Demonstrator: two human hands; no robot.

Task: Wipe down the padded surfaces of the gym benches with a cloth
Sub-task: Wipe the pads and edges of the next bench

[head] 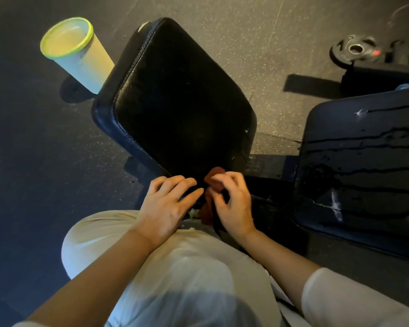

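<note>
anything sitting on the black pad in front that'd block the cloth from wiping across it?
Nothing visible. The right hand pinches the reddish cloth at the bench pad's near edge; the pad's top looks bare.

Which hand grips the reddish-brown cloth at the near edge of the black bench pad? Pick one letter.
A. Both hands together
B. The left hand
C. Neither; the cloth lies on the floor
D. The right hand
D: the right hand has its fingers curled round the reddish-brown cloth, while the left hand lies with spread fingers on the black bench pad.
</note>
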